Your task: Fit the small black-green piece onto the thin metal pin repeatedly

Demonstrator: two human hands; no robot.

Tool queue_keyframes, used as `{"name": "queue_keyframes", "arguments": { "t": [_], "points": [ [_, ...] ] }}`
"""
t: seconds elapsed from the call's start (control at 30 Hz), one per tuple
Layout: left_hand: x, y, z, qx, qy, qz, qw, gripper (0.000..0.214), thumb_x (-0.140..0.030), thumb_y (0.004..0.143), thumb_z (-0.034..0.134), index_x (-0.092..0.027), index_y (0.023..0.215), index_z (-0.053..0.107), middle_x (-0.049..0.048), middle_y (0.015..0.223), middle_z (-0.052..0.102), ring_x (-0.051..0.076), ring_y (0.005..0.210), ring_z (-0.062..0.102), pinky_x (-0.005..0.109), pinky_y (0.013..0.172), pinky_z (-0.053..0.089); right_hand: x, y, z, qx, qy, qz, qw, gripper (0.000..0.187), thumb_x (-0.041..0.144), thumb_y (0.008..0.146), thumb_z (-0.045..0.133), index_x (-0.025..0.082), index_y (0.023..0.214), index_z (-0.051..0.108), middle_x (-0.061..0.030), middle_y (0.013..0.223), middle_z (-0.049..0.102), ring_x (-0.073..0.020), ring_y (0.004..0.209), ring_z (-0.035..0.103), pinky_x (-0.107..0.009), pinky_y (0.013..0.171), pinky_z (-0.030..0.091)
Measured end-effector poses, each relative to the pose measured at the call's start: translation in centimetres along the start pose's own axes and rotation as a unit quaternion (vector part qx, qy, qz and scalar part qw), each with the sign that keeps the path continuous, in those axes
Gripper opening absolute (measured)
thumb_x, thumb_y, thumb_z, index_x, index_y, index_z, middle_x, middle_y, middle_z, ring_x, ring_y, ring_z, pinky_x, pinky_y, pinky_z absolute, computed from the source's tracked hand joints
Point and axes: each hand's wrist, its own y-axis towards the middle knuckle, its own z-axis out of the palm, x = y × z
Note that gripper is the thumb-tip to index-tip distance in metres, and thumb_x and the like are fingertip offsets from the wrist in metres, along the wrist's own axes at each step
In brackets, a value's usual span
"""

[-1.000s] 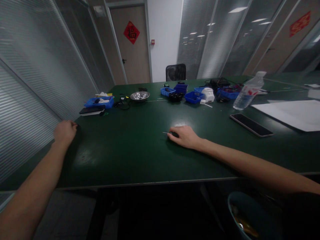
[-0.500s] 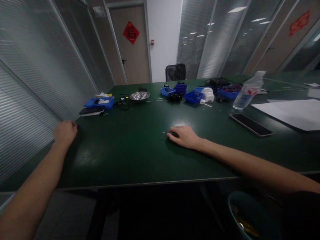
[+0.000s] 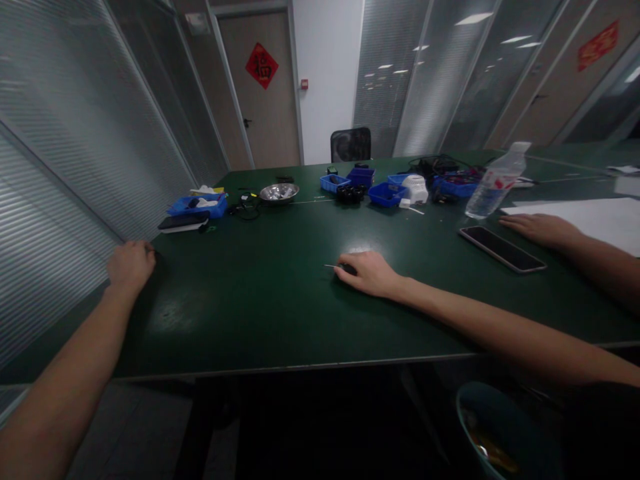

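Observation:
My right hand (image 3: 369,273) rests on the green table (image 3: 240,287), fingers pinched on a thin, pale, needle-like stick (image 3: 329,266) that points left. What kind of stick it is, I cannot make out. Far to the left, my left hand (image 3: 131,265) lies at the table's side edge with its fingers curled in. Something small and dark shows by its fingertips, too unclear to name. A black phone (image 3: 501,249) lies flat to the right of my right hand, touched by neither of my hands.
Another person's hand (image 3: 543,229) lies flat between the phone and white paper (image 3: 600,210). A plastic bottle (image 3: 495,183) stands nearby. Farther back are blue trays (image 3: 387,195), a metal bowl (image 3: 279,193), cables and a black notebook (image 3: 184,221). Below the table is a bin (image 3: 467,427).
Another person's hand has come in from the right and lies beside the phone, over the paper's edge. My own hands and the thin stick have stayed in place.

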Motion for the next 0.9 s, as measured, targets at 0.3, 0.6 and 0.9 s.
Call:
{"name": "queue_keyframes", "arguments": {
  "t": [0.3,0.6,0.9],
  "points": [
    [0.42,0.4,0.76,-0.001,-0.006,-0.018,1.0,0.054,-0.045,0.105,0.04,-0.007,0.123,0.073,0.0302,0.127,0.066,0.044,0.119,0.059,0.055,0.095,0.055,-0.23,0.06,0.35,-0.009,-0.002,-0.005,1.0,0.037,0.049,0.11,0.05,0.02,0.11,0.073,-0.0062,0.09,0.074,-0.0185,0.074,0.062,-0.031,0.066,0.035],
    [-0.17,0.22,0.38,-0.005,-0.003,-0.027,1.0,0.057,-0.048,0.106,0.039,-0.006,0.123,0.073,0.031,0.13,0.063,0.045,0.123,0.057,0.055,0.098,0.054,-0.17,0.05,0.35,-0.01,-0.002,-0.003,1.0,0.038,0.049,0.11,0.05,0.019,0.11,0.073,-0.0059,0.088,0.074,-0.0177,0.071,0.06,-0.031,0.065,0.034],
    [0.19,0.35,0.43,0.025,-0.014,-0.031,0.999,0.056,-0.049,0.106,0.036,-0.01,0.124,0.072,0.03,0.13,0.063,0.045,0.12,0.058,0.057,0.095,0.055,-0.09,-0.01,0.2,-0.005,-0.002,-0.004,1.0,0.038,0.049,0.11,0.049,0.02,0.11,0.073,-0.0063,0.09,0.074,-0.0181,0.072,0.061,-0.031,0.066,0.035]
  ]
}}
